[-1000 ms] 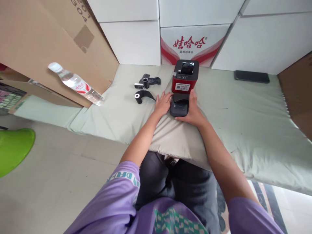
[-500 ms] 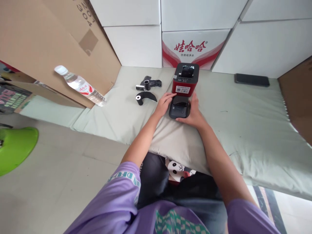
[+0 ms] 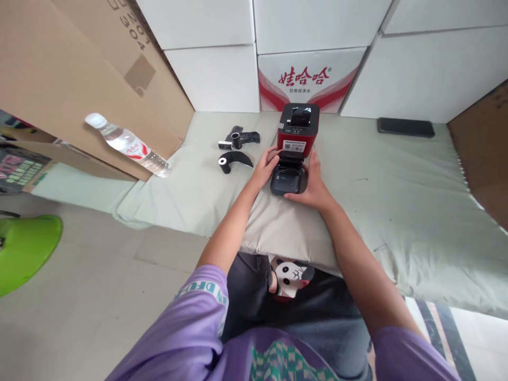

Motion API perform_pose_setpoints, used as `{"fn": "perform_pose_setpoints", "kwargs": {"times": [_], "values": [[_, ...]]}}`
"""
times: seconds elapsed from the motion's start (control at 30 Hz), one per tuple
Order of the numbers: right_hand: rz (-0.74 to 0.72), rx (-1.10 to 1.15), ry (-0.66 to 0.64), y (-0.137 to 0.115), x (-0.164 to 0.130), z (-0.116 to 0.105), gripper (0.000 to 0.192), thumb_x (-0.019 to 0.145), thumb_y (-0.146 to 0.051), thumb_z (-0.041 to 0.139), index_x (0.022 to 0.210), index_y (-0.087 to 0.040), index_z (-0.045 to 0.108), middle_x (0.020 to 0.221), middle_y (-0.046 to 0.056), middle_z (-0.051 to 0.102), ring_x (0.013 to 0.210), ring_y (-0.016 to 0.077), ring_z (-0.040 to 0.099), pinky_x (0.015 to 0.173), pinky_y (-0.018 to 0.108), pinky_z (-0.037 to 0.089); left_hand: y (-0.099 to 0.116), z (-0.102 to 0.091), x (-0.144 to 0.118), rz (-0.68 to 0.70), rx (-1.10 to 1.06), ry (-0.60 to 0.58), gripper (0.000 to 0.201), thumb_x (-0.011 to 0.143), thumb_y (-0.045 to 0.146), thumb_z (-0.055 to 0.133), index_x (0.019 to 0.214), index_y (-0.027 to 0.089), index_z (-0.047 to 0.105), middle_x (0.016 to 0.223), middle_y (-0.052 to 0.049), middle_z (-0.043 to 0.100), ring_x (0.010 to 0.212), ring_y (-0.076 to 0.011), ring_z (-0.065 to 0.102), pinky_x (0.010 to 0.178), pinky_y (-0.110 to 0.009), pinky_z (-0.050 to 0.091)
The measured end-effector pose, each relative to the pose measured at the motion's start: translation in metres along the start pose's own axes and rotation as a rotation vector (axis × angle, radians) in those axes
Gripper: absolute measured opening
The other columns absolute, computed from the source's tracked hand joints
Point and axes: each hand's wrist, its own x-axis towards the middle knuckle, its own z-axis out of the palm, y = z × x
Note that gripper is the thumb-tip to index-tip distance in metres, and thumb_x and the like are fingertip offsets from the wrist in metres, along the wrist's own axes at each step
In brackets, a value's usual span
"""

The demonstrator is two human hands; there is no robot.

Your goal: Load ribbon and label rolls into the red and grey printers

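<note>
A small black label printer (image 3: 286, 182) rests on the cloth-covered surface, its lid (image 3: 291, 157) tilted up at the back. My left hand (image 3: 266, 165) is closed at its left rear, the fingertips against the lid. Around the right side wraps my right hand (image 3: 315, 185), thumb along the front edge. Right behind stands a taller red and black printer (image 3: 298, 127) with a white label on its front. Whether anything lies inside the small printer is too dark to tell.
To the left lie a black ribbon roll (image 3: 234, 160) partly unwound and several black roll pieces (image 3: 243, 138). A water bottle (image 3: 130, 145) leans by a cardboard box (image 3: 159, 95). White boxes (image 3: 216, 79) line the back. A black phone (image 3: 405, 127) lies at right.
The small printer's lid looks more raised than before, with a dark gap showing under it. Both hands keep about the same places on it. The whole view has shifted slightly.
</note>
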Motion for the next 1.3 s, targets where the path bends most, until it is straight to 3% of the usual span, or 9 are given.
{"fn": "perform_pose_setpoints", "kwargs": {"times": [0.1,0.2,0.37,0.57,0.7,0.8,0.9,1.07,1.3], "values": [[-0.033,-0.003,0.030,-0.001,-0.001,0.003,0.166,0.063,-0.084,0.089,0.173,-0.033,-0.024,0.186,0.007,-0.015,0.175,0.0454,-0.008,0.140,0.071,0.024,0.002,0.004,0.003,-0.022,0.119,0.125,0.041,0.100,0.063,0.065,0.102,0.022,0.064,0.099,-0.004,0.077,0.107,-0.0210,0.073,0.105,-0.037,0.056],[-0.043,0.010,0.022,-0.002,-0.003,0.006,0.165,0.062,-0.084,0.089,0.173,-0.036,-0.024,0.187,0.006,-0.012,0.175,0.0454,-0.004,0.139,0.071,0.026,0.005,0.005,0.005,-0.015,0.213,0.138,0.056,0.100,0.073,0.057,0.081,0.021,0.064,0.089,-0.004,0.073,0.098,-0.0210,0.070,0.100,-0.035,0.056],[-0.069,-0.005,0.022,0.000,-0.005,0.010,0.161,0.065,-0.083,0.088,0.173,-0.037,-0.022,0.187,0.007,-0.009,0.175,0.0442,-0.002,0.140,0.071,0.022,0.013,0.003,0.002,-0.098,0.170,0.051,0.063,0.111,0.061,0.030,0.103,0.020,0.077,0.116,-0.008,0.079,0.109,-0.0235,0.071,0.103,-0.039,0.056],[-0.069,-0.033,0.001,-0.002,-0.006,0.010,0.159,0.068,-0.082,0.086,0.173,-0.034,-0.022,0.186,0.011,-0.009,0.175,0.0434,-0.003,0.140,0.068,0.025,0.017,-0.002,0.003,-0.017,0.371,0.023,0.015,0.095,0.029,0.062,0.094,0.022,0.075,0.127,-0.009,0.073,0.148,-0.0250,0.055,0.131,-0.039,0.037],[-0.051,-0.012,-0.002,-0.005,-0.005,0.010,0.158,0.069,-0.081,0.087,0.174,-0.031,-0.021,0.185,0.015,-0.009,0.176,0.0419,-0.004,0.141,0.064,0.024,0.030,-0.008,0.002,0.013,0.541,-0.043,0.012,0.090,0.029,0.069,0.088,0.019,0.074,0.154,-0.015,0.058,0.151,-0.0300,0.051,0.126,-0.048,0.045],[-0.039,0.011,-0.004,-0.005,-0.004,0.010,0.158,0.068,-0.079,0.088,0.174,-0.030,-0.019,0.184,0.017,-0.010,0.176,0.0424,-0.003,0.139,0.067,0.025,0.045,-0.017,0.003,0.013,0.694,-0.195,0.014,0.087,0.033,0.077,0.086,0.019,0.080,0.164,-0.014,0.050,0.155,-0.0352,0.046,0.133,-0.056,0.034],[-0.013,0.043,-0.016,-0.004,-0.003,0.011,0.161,0.066,-0.082,0.087,0.174,-0.033,-0.021,0.185,0.016,-0.009,0.175,0.0441,0.003,0.137,0.071,0.028,0.059,-0.023,0.009,-0.049,0.816,-0.316,0.017,0.082,0.033,0.083,0.096,0.024,0.085,0.165,-0.012,0.051,0.160,-0.0405,0.040,0.134,-0.059,0.032],[-0.001,0.056,-0.023,-0.004,-0.003,0.011,0.160,0.066,-0.082,0.087,0.174,-0.034,-0.021,0.186,0.013,-0.009,0.175,0.0441,0.004,0.136,0.071,0.029,0.077,-0.007,0.020,-0.078,0.979,-0.367,0.042,0.066,0.021,0.091,0.106,0.030,0.085,0.142,-0.011,0.067,0.139,-0.0453,0.057,0.124,-0.061,0.044],[0.001,0.028,-0.018,-0.005,-0.003,0.011,0.159,0.065,-0.084,0.086,0.173,-0.039,-0.022,0.186,0.010,-0.007,0.175,0.0436,0.003,0.136,0.073,0.029,0.079,0.009,0.016,-0.033,1.042,-0.329,0.023,0.072,0.018,0.085,0.093,0.022,0.078,0.131,-0.016,0.066,0.132,-0.0487,0.058,0.116,-0.069,0.046]]}}
